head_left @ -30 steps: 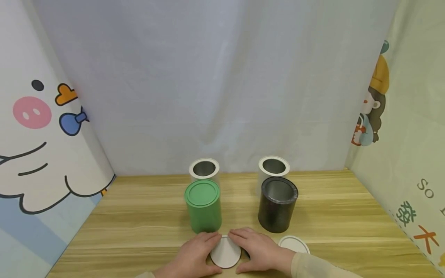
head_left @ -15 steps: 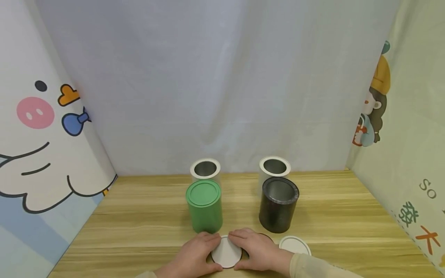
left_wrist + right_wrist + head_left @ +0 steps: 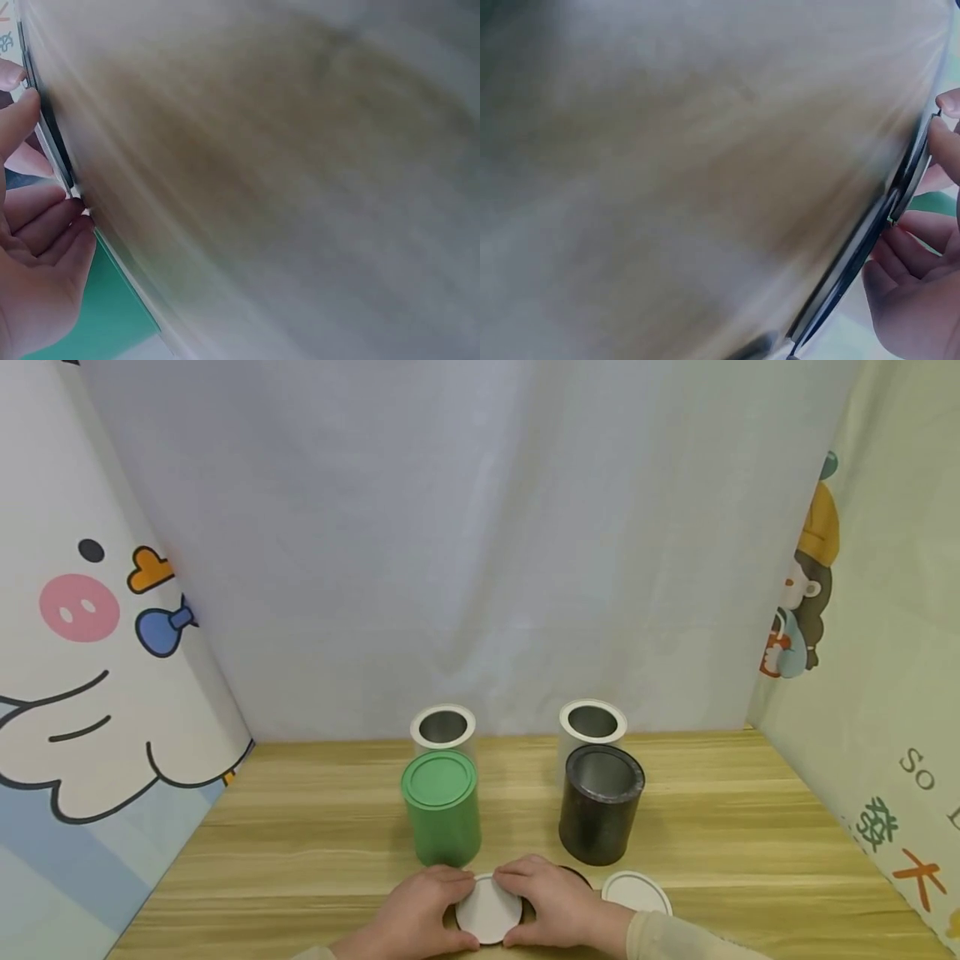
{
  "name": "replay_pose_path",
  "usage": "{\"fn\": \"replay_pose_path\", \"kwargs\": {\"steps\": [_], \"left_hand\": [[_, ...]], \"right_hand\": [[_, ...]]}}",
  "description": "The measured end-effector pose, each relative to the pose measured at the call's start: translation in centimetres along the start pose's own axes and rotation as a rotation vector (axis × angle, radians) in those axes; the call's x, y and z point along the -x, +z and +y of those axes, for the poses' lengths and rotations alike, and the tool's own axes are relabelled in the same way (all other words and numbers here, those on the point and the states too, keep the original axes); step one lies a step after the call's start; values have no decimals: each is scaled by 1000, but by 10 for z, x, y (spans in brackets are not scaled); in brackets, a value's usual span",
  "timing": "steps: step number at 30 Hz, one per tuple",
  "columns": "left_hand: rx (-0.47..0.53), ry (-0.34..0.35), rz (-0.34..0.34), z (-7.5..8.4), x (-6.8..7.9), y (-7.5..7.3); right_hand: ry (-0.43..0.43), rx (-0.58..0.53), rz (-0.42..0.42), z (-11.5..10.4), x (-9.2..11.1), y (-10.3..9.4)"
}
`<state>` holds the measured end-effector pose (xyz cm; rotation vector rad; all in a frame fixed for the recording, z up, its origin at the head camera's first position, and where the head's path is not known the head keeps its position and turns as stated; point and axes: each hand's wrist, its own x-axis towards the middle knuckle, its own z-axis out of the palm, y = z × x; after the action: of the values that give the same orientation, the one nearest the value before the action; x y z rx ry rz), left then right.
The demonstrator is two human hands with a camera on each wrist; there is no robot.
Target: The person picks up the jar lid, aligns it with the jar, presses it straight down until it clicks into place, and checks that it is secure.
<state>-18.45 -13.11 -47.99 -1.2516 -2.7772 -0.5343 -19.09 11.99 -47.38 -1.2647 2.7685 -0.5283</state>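
Observation:
At the front of the table, a round white lid (image 3: 488,908) with a dark lower edge lies between my two hands. My left hand (image 3: 423,910) grips its left side, thumb near me and fingers at the far side. My right hand (image 3: 553,903) holds the right side the same way. In the left wrist view, the left fingertips (image 3: 77,210) meet the lid's thin edge. A dark round lid (image 3: 579,875) lies mostly hidden under my right hand; the right wrist view shows a dark-edged disc (image 3: 840,274) below that hand.
Just beyond my hands stand a green lidded can (image 3: 441,810) and a black can (image 3: 602,806). Two open white cans (image 3: 443,714) stand behind them, near the curtain (image 3: 480,543). Another white lid (image 3: 636,892) lies beside my right forearm on the wooden table (image 3: 300,827).
My right hand has shifted slightly left against the white lid, so the edge of the dark lid shows beyond it. The cans stay put; the view has shifted a little.

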Motion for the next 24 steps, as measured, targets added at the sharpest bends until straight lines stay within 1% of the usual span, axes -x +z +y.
{"fn": "replay_pose_path", "kwargs": {"steps": [2,4,8,10,13,16,19,24], "left_hand": [[15,2,0,0,0,0],[34,-1,-1,-1,0,-1],[78,-20,4,1,0,-4],[85,-16,8,2,0,-5],[84,13,8,4,-1,-5],[88,36,18,7,-1,-4],[87,27,28,7,-2,-5],[91,-2,-20,6,-1,-7]], "right_hand": [[0,-17,3,1,1,0],[-13,-28,26,1,3,-1],[-68,-28,102,0,5,-1],[-96,-17,120,-2,4,-2],[-119,1,112,-4,2,-2],[-95,6,88,-6,1,-2],[-56,1,75,-6,1,-4],[-37,0,53,-6,2,-5]]}}
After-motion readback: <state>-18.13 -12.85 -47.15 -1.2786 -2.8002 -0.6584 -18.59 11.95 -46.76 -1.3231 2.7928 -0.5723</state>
